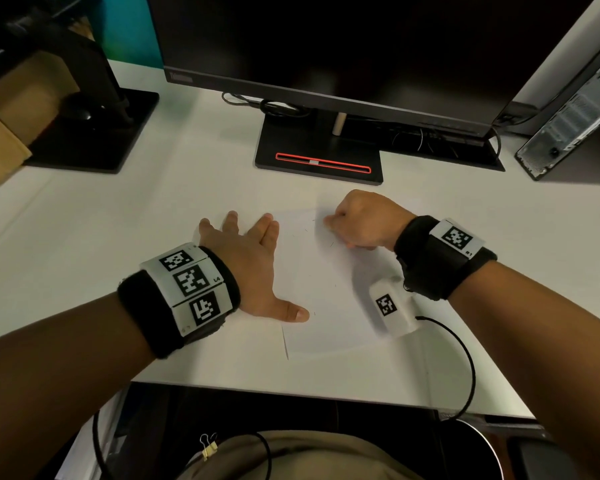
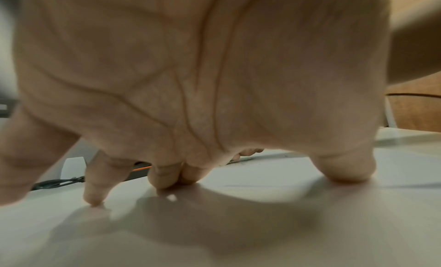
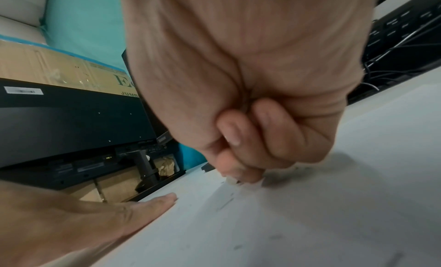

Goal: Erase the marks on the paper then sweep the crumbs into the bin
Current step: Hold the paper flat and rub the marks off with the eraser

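The eraser (image 3: pixel 232 181) was almost wholly hidden inside the curled right hand (image 3: pixel 250 101); only a pale sliver was seen below its fingertips. Marks beside that grip on the paper (image 1: pixel 326 306) were too faint to be read. The left hand (image 2: pixel 190 73) was blurred and cut off at the frame's top.

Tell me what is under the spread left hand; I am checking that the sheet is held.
The left hand presses its fingertips on the white paper sheet. The paper beneath the palm is covered.
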The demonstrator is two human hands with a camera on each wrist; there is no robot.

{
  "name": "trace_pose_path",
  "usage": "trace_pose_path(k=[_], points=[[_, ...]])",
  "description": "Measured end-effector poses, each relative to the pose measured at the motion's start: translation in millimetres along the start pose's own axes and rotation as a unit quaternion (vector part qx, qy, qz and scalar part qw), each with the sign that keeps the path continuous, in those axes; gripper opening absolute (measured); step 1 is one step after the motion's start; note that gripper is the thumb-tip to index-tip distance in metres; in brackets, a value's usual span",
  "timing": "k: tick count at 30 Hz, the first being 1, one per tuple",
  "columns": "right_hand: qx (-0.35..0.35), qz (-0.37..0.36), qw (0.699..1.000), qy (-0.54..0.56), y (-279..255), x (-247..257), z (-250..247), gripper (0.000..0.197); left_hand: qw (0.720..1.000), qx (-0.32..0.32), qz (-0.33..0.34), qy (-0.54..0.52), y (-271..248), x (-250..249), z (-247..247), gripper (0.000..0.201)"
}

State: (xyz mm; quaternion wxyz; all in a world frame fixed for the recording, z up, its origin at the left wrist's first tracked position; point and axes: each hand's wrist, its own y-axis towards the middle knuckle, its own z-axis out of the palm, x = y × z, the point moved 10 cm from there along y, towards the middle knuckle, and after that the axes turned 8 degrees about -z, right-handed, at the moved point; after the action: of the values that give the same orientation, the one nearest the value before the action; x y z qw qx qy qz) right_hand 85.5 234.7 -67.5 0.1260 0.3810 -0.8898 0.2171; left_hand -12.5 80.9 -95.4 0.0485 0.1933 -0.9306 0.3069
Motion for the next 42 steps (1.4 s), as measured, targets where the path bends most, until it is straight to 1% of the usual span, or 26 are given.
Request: trace_pose_path(k=[4,5,8,10,12,14,15,18,20,23,24,26,30,32,33,35,39,41,42], points=[[0.029,-0.031,0.999,0.006,0,21,16,0.046,1.000,0.005,-0.004,0.005,1,0,1,0.146],[0.035,-0.029,0.999,0.015,0,20,16,0.046,1.000,0.004,-0.003,0.006,1,0,0,0.146],[0.030,0.025,0.998,0.041,-5,-10,3,0.042,1.000,0.005,-0.002,0.006,-1,0,1,0.146],[0.007,0.066,0.997,0.046,-11,-37,-13,0.042,1.000,0.005,0.000,0.005,-1,0,1,0.146],[-0.021,0.086,0.996,0.033,-17,-54,-24,0.042,1.000,0.005,0.001,0.006,0,0,1,0.147],[-0.033,0.069,0.997,0.005,-18,-49,-22,0.042,1.000,0.008,0.000,0.011,1,-1,-1,0.147],[-0.028,0.054,0.998,0.004,-17,-41,-16,0.042,1.000,0.010,0.000,0.012,1,-2,-1,0.147],[0.010,0.024,0.999,0.036,-18,-26,5,0.045,1.000,0.012,0.002,0.010,0,-3,-1,0.147],[0.011,0.045,0.997,0.057,-23,-38,2,0.046,1.000,0.011,0.004,0.003,0,-3,0,0.147],[-0.032,0.096,0.992,0.071,-34,-70,-19,0.046,1.000,0.002,0.007,0.000,0,-2,-1,0.148],[-0.040,0.101,0.992,0.064,-38,-75,-23,0.046,1.000,-0.001,0.007,0.002,0,-2,-1,0.149],[-0.036,0.072,0.996,0.041,-42,-65,-21,0.046,1.000,-0.005,0.008,0.007,1,-4,-3,0.149],[0.023,-0.044,0.998,0.027,-41,9,13,0.048,1.000,-0.003,0.001,0.017,2,-7,-5,0.148],[0.054,-0.077,0.995,0.024,-36,37,30,0.048,1.000,0.002,-0.002,0.016,1,-7,-4,0.147],[0.062,-0.082,0.995,0.018,-33,42,34,0.048,1.000,0.004,-0.003,0.014,1,-7,-3,0.147],[0.065,-0.073,0.995,-0.006,-28,35,35,0.047,1.000,0.006,-0.005,0.012,0,-7,-3,0.147],[0.032,-0.025,0.998,-0.048,-24,2,9,0.045,1.000,0.009,-0.006,0.008,0,-5,-4,0.148],[0.025,-0.031,0.998,-0.056,-25,5,6,0.045,1.000,0.010,-0.008,0.011,-1,-6,-3,0.147],[0.035,-0.046,0.997,-0.056,-24,13,11,0.046,1.000,0.008,-0.009,0.014,0,-6,-4,0.147]])
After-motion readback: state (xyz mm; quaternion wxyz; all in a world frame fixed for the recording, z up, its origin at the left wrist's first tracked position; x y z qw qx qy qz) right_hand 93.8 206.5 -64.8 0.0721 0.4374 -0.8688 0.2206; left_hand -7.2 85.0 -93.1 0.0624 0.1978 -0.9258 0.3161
